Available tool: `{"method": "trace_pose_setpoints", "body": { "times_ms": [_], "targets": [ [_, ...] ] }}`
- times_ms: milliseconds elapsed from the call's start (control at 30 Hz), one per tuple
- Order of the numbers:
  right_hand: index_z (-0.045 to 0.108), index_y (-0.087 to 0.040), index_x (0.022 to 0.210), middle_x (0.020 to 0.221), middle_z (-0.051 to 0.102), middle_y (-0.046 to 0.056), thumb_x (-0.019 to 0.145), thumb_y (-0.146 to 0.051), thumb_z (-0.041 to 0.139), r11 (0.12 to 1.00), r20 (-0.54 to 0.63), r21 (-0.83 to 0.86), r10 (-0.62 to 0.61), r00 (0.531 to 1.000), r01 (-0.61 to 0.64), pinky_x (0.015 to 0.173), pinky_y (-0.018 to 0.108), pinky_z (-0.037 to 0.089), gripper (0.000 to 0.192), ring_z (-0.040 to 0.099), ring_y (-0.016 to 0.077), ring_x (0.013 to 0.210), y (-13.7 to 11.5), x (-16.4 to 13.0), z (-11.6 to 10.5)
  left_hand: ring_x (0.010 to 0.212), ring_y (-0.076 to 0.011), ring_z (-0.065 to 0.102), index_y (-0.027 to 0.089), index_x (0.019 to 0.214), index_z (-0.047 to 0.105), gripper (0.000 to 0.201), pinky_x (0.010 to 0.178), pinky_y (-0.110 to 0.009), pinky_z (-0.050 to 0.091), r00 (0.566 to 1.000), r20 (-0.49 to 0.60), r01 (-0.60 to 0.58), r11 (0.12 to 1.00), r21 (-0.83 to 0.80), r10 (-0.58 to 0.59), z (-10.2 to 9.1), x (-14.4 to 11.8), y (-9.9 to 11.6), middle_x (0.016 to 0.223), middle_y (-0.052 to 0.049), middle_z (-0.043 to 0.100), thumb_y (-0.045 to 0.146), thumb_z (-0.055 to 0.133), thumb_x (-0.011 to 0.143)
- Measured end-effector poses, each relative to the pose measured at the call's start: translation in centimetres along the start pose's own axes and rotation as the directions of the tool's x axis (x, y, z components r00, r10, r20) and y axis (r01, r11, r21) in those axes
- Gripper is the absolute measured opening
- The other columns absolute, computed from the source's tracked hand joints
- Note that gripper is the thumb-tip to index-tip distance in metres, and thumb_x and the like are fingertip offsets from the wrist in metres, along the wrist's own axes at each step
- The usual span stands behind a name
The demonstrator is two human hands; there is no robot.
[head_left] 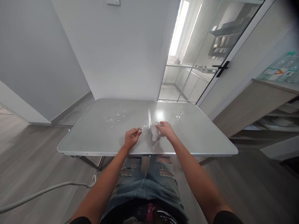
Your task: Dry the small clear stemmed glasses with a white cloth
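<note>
Pinched in the fingers of my left hand (132,137) is a small clear wine glass (145,126), tilted with its bowl toward the right. My right hand (165,129) is closed on a crumpled white cloth (155,132), which hangs close beside the glass above the table's middle seam. Whether the cloth touches the glass I cannot tell. Several clear glasses (117,116) stand on the left half of the table. One stemmed glass (179,113) stands at the right, beyond my right hand.
The light grey folding table (93,137) has a metal rim and backs against a wall (126,56). A glazed door (198,56) with a black handle is behind its right side. Plastic bottles (282,68) stand on a shelf unit at the right. A pale hose (53,188) runs low at the left.
</note>
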State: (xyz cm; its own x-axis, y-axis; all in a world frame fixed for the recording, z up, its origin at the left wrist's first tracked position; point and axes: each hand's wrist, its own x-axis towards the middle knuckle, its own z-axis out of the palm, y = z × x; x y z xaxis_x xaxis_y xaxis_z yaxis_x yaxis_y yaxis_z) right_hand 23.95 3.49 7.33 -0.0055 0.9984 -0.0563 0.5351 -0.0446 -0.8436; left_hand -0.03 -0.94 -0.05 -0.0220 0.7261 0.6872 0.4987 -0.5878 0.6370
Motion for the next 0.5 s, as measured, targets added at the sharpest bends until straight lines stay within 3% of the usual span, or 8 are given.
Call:
{"method": "trace_pose_setpoints", "body": {
  "times_ms": [67,200,267,333,433,500],
  "targets": [
    [0.056,-0.02,0.064,0.06,0.052,-0.001,0.069,-0.035,0.066,0.955,0.071,0.284,0.07,0.995,-0.087,0.054,0.026,0.034,0.019,0.047,0.0147,0.06,0.2,0.0,0.6,0.058,-0.012,0.055,0.018,0.1,0.078,0.026,0.061,-0.025,0.045,1.0,-0.006,0.005,1.0,-0.009,-0.005,0.0,0.0,-0.1,0.071,-0.004,0.068,0.039,0.065,0.093],
    [0.06,-0.019,0.074,0.072,0.06,0.001,0.065,-0.035,0.065,0.64,0.157,0.747,0.093,0.983,-0.18,0.06,0.028,0.042,0.019,0.053,0.017,0.069,0.1,-1.1,2.6,0.059,-0.0122,0.055,0.018,0.1,0.078,0.027,0.061,-0.025,0.045,1.0,0.005,0.025,0.999,-0.026,-0.025,0.1,-0.1,-0.3,0.071,-0.004,0.069,0.041,0.066,0.092],
    [0.062,-0.019,0.08,0.078,0.064,0.003,0.067,-0.035,0.063,0.509,0.198,0.843,0.006,0.98,-0.174,0.066,0.03,0.047,0.02,0.057,0.0195,0.076,-0.3,-2.0,3.4,0.059,-0.0122,0.054,0.018,0.098,0.079,0.028,0.061,-0.025,0.044,0.999,0.017,0.046,0.998,-0.038,-0.046,0.2,-0.1,-0.3,0.071,-0.004,0.068,0.042,0.066,0.091],
    [0.063,-0.02,0.085,0.085,0.068,0.005,0.072,-0.039,0.06,0.434,0.252,0.884,-0.124,0.96,-0.176,0.072,0.033,0.05,0.023,0.061,0.0228,0.085,-0.7,-2.7,4.1,0.058,-0.0118,0.051,0.018,0.1,0.079,0.03,0.06,-0.025,0.043,0.996,0.013,0.085,0.994,-0.062,-0.085,0.1,-0.1,-0.2,0.069,-0.003,0.066,0.043,0.065,0.091],
    [0.064,-0.023,0.093,0.098,0.07,0.007,0.079,-0.044,0.058,0.425,0.251,0.896,-0.241,0.937,-0.131,0.081,0.037,0.053,0.026,0.063,0.0247,0.097,-0.4,-3.3,5.2,0.058,-0.0117,0.048,0.016,0.1,0.079,0.034,0.058,-0.024,0.04,0.989,0.024,0.148,0.984,-0.104,-0.146,-0.1,0.0,0.0,0.066,-0.002,0.062,0.044,0.061,0.093],
    [0.063,-0.025,0.1,0.104,0.07,0.004,0.075,-0.04,0.069,0.441,0.184,0.896,-0.256,0.949,-0.055,0.083,0.035,0.053,0.03,0.064,0.0225,0.098,0.4,-3.2,6.2,0.059,-0.0119,0.048,0.015,0.092,0.079,0.035,0.057,-0.024,0.038,0.983,0.074,0.173,0.978,-0.118,-0.165,-0.2,0.1,0.0,0.064,-0.001,0.061,0.045,0.061,0.093]
  ]
}}
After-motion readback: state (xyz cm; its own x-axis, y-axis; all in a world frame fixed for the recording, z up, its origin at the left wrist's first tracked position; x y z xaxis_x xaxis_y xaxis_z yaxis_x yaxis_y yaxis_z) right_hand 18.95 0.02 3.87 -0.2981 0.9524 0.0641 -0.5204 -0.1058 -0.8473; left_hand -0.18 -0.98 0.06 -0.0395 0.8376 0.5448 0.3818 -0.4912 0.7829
